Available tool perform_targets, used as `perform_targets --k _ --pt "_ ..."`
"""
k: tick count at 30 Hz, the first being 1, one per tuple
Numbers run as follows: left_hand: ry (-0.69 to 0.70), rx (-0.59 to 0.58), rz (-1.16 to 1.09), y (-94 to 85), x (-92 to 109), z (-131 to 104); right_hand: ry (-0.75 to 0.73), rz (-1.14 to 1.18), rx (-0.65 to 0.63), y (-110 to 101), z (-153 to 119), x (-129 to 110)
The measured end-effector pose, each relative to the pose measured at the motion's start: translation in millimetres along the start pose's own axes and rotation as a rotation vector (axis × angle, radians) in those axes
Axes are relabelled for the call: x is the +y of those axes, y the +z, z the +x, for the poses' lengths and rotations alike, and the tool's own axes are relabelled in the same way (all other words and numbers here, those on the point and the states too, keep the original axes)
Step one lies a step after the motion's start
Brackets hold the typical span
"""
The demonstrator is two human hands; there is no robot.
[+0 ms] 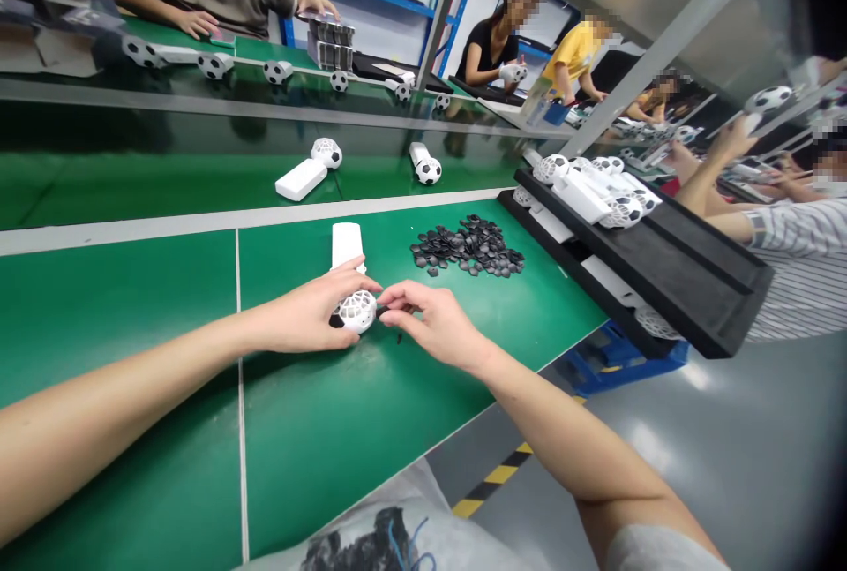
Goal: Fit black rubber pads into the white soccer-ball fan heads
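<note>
On the green tabletop, my left hand (316,311) is wrapped round the ball end of a white plastic device with a football-shaped head (358,312). The head has an open lattice, with a black patch showing beside my fingers. Its flat white body (347,244) points away from me. Close against the head's right side, my right hand (427,317) pinches a small black piece between thumb and fingertips. A pile of small black pentagon pieces (468,246) lies beyond my right hand. One tiny dark bit rests on the table just below my right fingertips.
Black trays (694,275) stacked at the right hold several white devices and overhang the table edge. Two more devices lie on the green conveyor (218,183) behind a pale rail. Co-workers sit across the line, and a person in a striped sleeve (794,231) is at the right.
</note>
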State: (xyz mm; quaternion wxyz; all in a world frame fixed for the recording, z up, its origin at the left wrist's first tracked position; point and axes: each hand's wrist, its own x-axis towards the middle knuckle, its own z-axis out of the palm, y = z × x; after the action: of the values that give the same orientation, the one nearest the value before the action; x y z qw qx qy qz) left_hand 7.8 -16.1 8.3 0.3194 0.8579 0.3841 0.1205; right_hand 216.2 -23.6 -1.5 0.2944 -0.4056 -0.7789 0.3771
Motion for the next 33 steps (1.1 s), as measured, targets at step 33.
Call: perform_targets --k 33 --pt "0.051 -0.070 -0.102 -3.3 -9.6 -9.0 0.010 -0.132 0.233 -21.6 23.7 40.6"
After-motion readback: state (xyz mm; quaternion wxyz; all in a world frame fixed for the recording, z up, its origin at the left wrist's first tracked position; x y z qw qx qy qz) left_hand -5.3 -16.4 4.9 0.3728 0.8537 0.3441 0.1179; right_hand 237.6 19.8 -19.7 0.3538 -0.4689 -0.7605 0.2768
